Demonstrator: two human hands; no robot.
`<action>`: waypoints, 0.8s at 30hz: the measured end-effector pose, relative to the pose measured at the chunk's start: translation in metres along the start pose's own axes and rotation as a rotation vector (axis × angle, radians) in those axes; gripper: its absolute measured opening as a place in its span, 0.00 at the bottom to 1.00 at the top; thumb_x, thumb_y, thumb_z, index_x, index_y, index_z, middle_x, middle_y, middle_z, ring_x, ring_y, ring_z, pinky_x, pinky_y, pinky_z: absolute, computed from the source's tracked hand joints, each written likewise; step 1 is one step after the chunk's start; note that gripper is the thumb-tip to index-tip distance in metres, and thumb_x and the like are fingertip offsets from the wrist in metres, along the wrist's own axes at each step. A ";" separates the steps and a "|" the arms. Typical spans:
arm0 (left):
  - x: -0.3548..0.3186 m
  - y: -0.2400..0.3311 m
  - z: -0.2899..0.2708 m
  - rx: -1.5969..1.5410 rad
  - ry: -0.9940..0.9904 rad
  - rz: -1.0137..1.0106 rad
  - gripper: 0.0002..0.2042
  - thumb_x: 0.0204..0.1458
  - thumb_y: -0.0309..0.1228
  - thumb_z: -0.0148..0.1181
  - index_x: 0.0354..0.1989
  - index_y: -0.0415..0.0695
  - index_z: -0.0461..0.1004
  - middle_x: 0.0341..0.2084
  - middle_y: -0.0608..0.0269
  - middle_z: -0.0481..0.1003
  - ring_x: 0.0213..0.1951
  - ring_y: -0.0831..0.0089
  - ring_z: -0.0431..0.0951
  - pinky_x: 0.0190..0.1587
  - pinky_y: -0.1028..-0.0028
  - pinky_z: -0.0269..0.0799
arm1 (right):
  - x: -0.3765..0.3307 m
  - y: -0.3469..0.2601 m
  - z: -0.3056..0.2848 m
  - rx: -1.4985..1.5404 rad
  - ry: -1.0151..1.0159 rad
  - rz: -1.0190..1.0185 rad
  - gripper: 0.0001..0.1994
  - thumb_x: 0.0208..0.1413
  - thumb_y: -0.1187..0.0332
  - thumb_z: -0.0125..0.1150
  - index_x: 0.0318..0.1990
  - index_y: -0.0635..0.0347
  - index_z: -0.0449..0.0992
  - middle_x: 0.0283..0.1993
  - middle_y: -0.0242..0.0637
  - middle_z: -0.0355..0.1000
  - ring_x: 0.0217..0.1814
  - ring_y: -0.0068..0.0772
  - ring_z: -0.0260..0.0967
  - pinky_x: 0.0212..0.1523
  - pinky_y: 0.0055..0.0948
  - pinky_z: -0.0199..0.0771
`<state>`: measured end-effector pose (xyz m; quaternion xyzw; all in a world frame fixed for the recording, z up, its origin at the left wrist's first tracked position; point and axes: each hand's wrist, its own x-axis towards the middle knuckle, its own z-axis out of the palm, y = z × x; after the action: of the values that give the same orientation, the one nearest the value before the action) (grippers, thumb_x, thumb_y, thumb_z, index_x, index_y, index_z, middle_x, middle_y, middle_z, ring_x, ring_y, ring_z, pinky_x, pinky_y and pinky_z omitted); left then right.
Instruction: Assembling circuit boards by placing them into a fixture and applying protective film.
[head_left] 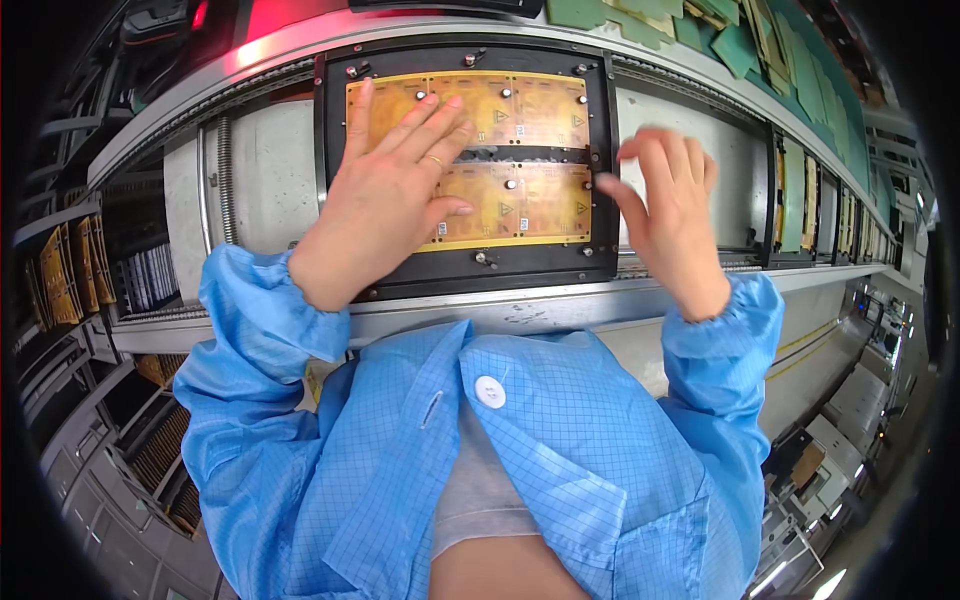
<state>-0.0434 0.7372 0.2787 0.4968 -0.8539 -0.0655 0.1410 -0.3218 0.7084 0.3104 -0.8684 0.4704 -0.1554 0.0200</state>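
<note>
As left hand [385, 195] presses — panel [500, 110] crosswise

- We see a long grey conveyor line [700, 135] curving across the room.
- At our left stand dark racks [70, 270] holding yellow boards.
- Green panels [740, 40] lie stacked behind the line.
- Red light [275, 20] glows overhead.

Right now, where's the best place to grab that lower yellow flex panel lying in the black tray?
Probably its right edge, coming from the right: the lower yellow panel lies flat in the black tray, the left hand covers its left part, and the right hand hovers open beside that edge.
</note>
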 end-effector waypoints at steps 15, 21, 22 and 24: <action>-0.019 0.056 0.016 0.196 -0.011 0.316 0.09 0.46 0.30 0.56 0.36 0.43 0.73 0.34 0.56 0.69 0.47 0.44 0.78 0.65 0.41 0.58 | -0.025 0.016 -0.004 -0.079 -0.128 -0.717 0.07 0.38 0.73 0.64 0.29 0.56 0.76 0.43 0.27 0.72 0.48 0.30 0.65 0.58 0.44 0.59; -0.021 0.065 0.041 0.085 0.152 0.090 0.08 0.45 0.27 0.55 0.29 0.35 0.74 0.30 0.52 0.69 0.40 0.50 0.78 0.64 0.55 0.63 | 0.031 0.019 -0.021 -0.054 -0.342 -1.001 0.06 0.39 0.70 0.65 0.29 0.53 0.77 0.39 0.25 0.71 0.51 0.31 0.65 0.59 0.46 0.61; -0.018 0.066 0.041 0.097 0.159 0.085 0.08 0.45 0.27 0.55 0.29 0.35 0.74 0.30 0.52 0.69 0.40 0.50 0.78 0.64 0.55 0.63 | 0.042 0.018 -0.023 0.092 -0.498 -0.885 0.06 0.40 0.68 0.65 0.29 0.52 0.78 0.39 0.26 0.71 0.51 0.32 0.65 0.58 0.46 0.62; -0.016 0.068 0.038 0.086 0.202 0.047 0.07 0.48 0.27 0.57 0.25 0.35 0.74 0.31 0.51 0.70 0.40 0.51 0.76 0.61 0.59 0.65 | 0.066 0.019 -0.016 0.202 -0.362 -0.714 0.10 0.43 0.62 0.68 0.25 0.56 0.74 0.34 0.31 0.72 0.45 0.37 0.67 0.49 0.42 0.66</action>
<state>-0.1042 0.7842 0.2565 0.4864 -0.8486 0.0252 0.2064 -0.3080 0.6452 0.3390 -0.9841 0.1110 -0.0427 0.1322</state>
